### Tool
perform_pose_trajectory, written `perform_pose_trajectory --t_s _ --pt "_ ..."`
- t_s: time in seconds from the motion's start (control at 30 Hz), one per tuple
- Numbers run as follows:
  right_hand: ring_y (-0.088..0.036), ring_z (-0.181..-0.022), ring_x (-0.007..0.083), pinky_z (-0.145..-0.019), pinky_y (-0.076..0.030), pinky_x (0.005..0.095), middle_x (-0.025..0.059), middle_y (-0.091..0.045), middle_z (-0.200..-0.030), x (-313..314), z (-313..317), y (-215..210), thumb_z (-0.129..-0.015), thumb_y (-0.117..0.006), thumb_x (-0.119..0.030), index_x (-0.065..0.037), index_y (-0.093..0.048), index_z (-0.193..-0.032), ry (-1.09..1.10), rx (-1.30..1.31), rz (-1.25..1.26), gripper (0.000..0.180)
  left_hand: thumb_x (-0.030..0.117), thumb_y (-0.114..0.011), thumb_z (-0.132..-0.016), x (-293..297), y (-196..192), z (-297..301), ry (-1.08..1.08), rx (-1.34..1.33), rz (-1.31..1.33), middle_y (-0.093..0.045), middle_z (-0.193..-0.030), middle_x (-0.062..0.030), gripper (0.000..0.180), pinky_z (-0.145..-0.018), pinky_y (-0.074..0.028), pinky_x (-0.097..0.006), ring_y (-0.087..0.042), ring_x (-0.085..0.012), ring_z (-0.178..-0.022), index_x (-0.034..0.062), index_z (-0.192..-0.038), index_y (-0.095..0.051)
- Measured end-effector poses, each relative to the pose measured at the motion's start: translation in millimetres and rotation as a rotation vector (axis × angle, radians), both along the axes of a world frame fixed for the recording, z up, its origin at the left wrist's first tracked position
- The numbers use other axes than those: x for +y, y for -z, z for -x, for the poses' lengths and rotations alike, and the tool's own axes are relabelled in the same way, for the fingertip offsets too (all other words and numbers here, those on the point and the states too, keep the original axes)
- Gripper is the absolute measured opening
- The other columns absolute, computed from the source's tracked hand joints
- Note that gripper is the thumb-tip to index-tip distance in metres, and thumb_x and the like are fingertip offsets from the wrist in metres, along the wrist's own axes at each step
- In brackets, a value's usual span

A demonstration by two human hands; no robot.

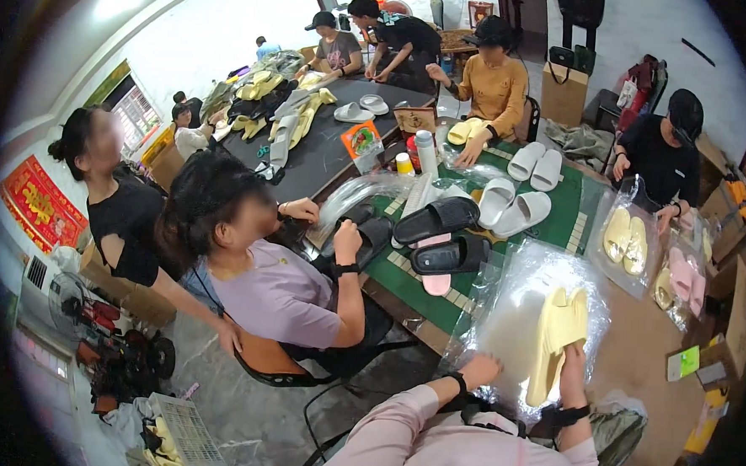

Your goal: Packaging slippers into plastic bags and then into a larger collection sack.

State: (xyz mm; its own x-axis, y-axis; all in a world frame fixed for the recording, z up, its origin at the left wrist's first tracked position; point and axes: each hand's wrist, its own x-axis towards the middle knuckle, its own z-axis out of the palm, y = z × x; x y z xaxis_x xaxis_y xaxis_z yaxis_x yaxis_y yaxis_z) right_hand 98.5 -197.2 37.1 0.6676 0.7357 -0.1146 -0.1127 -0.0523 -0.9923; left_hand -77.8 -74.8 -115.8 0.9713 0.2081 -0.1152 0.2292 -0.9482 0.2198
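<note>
Over the clear plastic bags (508, 303), the right hand (572, 372) grips pale-yellow slide sandals (560, 329); the left hand (480, 371) is at the bags' near left edge; beyond and left of the bags lie black slides (435, 220), partly covering pink slides (436, 284); farther beyond the bags lie white slides (522, 214); right of the bags are bagged yellow slides (616, 237); left of the bags sits a lilac-topped co-worker (277, 291).

Pale pink shirt (462, 457) — two black wristbands (570, 415)
</note>
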Motion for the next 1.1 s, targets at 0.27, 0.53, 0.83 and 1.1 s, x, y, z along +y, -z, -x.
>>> perform_pose_trajectory --t_s 0.27,0.53,0.83,1.1 --pt "-0.053 -0.097 0.0099 -0.085 -0.043 0.0259 0.0050 -0.059 -0.110 -47 -28 -6 -0.086 -0.056 -0.008 0.002 -0.054 -0.116 -0.516 0.238 0.175 0.032 0.010 -0.053 -0.077 39 -38 -33 -0.125 -0.173 0.128 -0.062 -0.086 -0.0093 0.012 -0.068 -0.048 -0.043 -0.058 -0.0312 -0.084 0.0091 -0.086 -0.060" --pt "-0.042 -0.113 0.0133 -0.098 -0.032 0.0267 0.0066 -0.048 -0.126 -50 13 -43 -0.089 -0.051 -0.017 0.000 -0.043 -0.128 -0.835 0.292 0.275 0.043 0.018 -0.055 -0.082 90 -34 -50 -0.187 -0.378 0.878 -0.060 -0.068 -0.0189 0.022 -0.056 -0.044 -0.037 -0.055 -0.0260 -0.056 -0.0007 -0.088 -0.065" --pt "-0.045 -0.110 0.0146 -0.097 -0.033 0.0271 0.0059 -0.049 -0.127 -50 34 -22 -0.086 -0.053 -0.010 0.000 -0.047 -0.124 -0.734 0.069 0.205 0.040 0.019 -0.063 -0.080 87 -72 -67 -0.187 -0.258 0.854 -0.063 -0.069 -0.0146 0.021 -0.056 -0.046 -0.031 -0.060 -0.0227 -0.059 -0.0009 -0.088 -0.066" --pt "-0.048 -0.100 0.0086 -0.088 -0.037 0.0225 0.0006 -0.054 -0.115 -64 48 -21 -0.085 -0.053 -0.011 0.000 -0.051 -0.120 -0.595 0.338 0.202 0.037 0.018 -0.066 -0.075 82 -68 -59 0.032 -0.213 0.841 -0.063 -0.071 -0.0156 0.018 -0.058 -0.047 -0.032 -0.062 -0.0267 -0.066 0.0028 -0.080 -0.058"
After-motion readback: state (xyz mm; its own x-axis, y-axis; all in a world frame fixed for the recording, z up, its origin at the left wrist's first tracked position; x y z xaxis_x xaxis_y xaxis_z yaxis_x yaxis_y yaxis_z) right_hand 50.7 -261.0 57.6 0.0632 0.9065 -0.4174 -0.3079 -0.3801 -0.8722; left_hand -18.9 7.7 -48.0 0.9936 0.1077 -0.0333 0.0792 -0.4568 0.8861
